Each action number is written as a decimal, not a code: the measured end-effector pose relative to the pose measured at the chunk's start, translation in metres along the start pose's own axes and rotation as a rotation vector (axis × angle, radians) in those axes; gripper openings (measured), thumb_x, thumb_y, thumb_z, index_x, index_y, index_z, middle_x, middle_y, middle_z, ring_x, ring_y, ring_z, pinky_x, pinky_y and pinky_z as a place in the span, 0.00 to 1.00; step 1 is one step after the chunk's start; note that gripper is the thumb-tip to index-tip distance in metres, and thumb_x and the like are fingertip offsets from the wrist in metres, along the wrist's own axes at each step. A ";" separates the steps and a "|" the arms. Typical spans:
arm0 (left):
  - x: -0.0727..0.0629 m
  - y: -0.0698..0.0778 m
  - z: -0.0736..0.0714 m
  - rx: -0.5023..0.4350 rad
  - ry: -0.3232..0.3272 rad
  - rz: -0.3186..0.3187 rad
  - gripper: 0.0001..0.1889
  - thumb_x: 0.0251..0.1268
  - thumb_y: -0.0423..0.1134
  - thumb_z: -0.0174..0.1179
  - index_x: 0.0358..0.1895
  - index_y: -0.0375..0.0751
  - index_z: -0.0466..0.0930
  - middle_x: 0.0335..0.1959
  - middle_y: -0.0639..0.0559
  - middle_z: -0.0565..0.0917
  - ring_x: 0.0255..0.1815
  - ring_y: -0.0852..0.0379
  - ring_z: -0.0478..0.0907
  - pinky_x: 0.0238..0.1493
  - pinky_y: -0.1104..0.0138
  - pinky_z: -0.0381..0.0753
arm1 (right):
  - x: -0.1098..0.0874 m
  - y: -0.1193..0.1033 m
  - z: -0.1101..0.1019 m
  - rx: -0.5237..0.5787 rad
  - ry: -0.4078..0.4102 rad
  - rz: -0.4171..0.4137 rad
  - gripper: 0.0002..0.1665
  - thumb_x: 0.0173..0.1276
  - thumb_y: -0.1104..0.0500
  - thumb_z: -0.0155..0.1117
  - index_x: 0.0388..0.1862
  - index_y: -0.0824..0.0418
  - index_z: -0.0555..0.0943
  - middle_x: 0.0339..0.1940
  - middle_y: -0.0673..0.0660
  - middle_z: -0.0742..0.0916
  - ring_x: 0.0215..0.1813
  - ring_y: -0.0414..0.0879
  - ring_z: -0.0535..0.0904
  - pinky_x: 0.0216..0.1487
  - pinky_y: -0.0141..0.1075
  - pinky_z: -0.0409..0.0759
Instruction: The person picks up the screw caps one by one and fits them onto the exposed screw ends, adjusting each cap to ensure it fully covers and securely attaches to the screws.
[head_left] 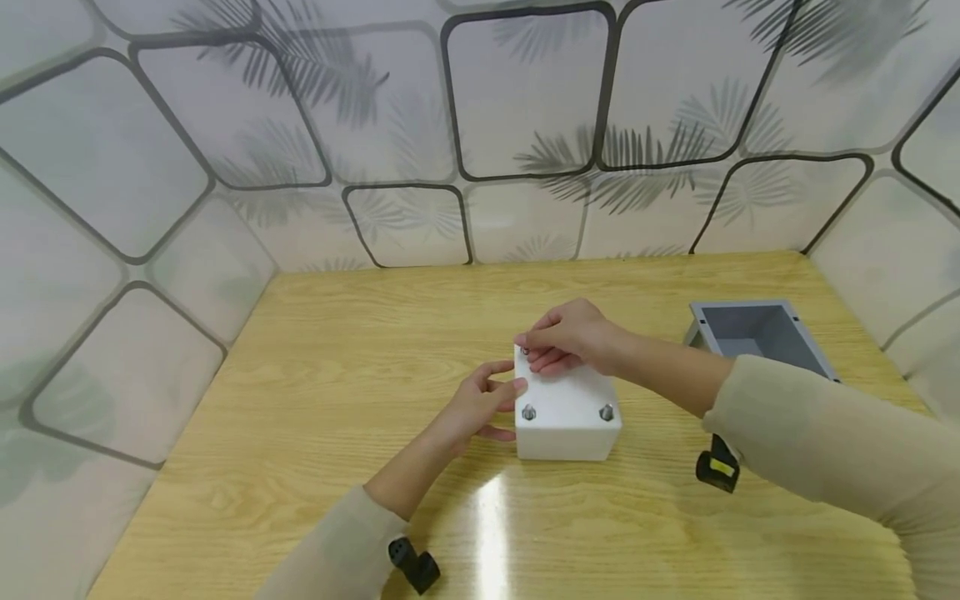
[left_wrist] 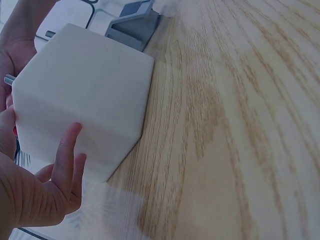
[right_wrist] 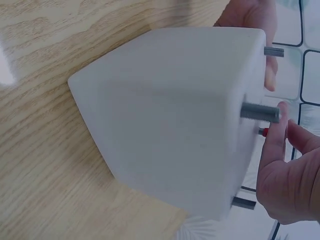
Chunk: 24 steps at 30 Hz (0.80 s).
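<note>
A white block [head_left: 566,392] stands on the table with metal threaded studs [head_left: 607,412] rising from its top corners. My left hand [head_left: 480,404] rests against the block's left side, its fingers spread along that face and one fingertip on the top edge. Over the far left corner, my right hand [head_left: 573,337] pinches at a stud with its fingertips. A small red piece [right_wrist: 264,132] shows on that stud, beside the fingers in the right wrist view. Its shape is mostly hidden by the hand.
A grey open box [head_left: 757,333] sits at the right back of the table, partly behind the right sleeve. Patterned white panels [head_left: 525,100] enclose the wooden table [head_left: 337,358] at the back and sides. Each sleeve carries a black wrist camera [head_left: 717,467].
</note>
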<state>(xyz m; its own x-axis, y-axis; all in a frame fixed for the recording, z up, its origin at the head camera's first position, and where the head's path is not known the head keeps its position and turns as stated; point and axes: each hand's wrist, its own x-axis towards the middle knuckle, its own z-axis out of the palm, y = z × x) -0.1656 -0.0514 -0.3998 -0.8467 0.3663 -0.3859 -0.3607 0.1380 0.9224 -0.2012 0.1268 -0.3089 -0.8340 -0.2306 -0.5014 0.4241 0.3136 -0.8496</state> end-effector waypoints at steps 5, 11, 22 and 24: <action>0.001 0.001 0.001 0.001 0.004 -0.011 0.32 0.64 0.50 0.58 0.69 0.44 0.60 0.50 0.39 0.71 0.49 0.45 0.77 0.36 0.54 0.86 | -0.007 -0.008 -0.013 -0.067 -0.063 0.041 0.19 0.65 0.56 0.65 0.43 0.71 0.77 0.19 0.53 0.85 0.22 0.40 0.83 0.30 0.32 0.85; 0.001 0.000 0.001 0.004 0.006 -0.014 0.32 0.64 0.51 0.59 0.68 0.45 0.61 0.49 0.40 0.71 0.49 0.45 0.77 0.36 0.54 0.86 | -0.018 -0.019 -0.036 -0.237 -0.237 0.129 0.16 0.65 0.55 0.64 0.38 0.69 0.76 0.18 0.51 0.83 0.20 0.38 0.81 0.29 0.30 0.84; -0.001 0.000 0.001 0.007 -0.007 0.002 0.32 0.65 0.50 0.58 0.69 0.45 0.60 0.50 0.40 0.70 0.49 0.44 0.77 0.35 0.55 0.87 | -0.035 -0.016 -0.078 -0.242 -0.246 0.190 0.16 0.65 0.53 0.65 0.36 0.66 0.79 0.19 0.50 0.84 0.20 0.36 0.81 0.29 0.28 0.84; -0.001 0.000 0.000 0.003 -0.007 0.003 0.32 0.65 0.50 0.58 0.69 0.45 0.60 0.50 0.40 0.70 0.49 0.45 0.77 0.35 0.55 0.87 | -0.040 -0.012 -0.089 -0.221 -0.235 0.203 0.15 0.65 0.52 0.64 0.35 0.66 0.79 0.19 0.50 0.84 0.20 0.36 0.81 0.28 0.27 0.83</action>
<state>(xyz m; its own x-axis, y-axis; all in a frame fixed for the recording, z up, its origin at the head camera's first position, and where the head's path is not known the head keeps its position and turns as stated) -0.1646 -0.0513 -0.3999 -0.8448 0.3733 -0.3833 -0.3571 0.1400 0.9235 -0.2049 0.2141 -0.2638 -0.6264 -0.3400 -0.7014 0.4648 0.5594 -0.6863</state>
